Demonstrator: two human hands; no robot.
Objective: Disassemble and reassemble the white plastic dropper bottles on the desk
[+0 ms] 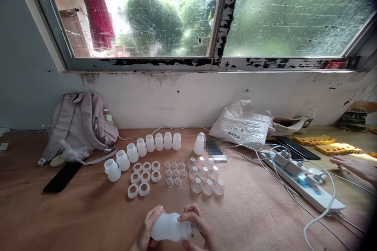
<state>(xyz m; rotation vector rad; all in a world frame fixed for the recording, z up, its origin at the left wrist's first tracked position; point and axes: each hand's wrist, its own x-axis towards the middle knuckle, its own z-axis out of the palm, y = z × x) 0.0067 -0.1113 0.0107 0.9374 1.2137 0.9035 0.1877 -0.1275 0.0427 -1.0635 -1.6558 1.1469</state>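
I see the left hand cupping the base of a waisted, frosted-white plastic bottle, fingers clamped on it, thumb uppermost. The right hand, bent inward, has its curled fingers closed about the neck. The bottle lies sideways between both; translucent white plastic rings sit beyond the left fingers on the brown wooden worktop.

Mauve-grey backpack slumps near the wall; black flat slab lies before it. Silvery bag sits beyond the power strip, whose cables tangle. Through the window, I note a red garment hanging.
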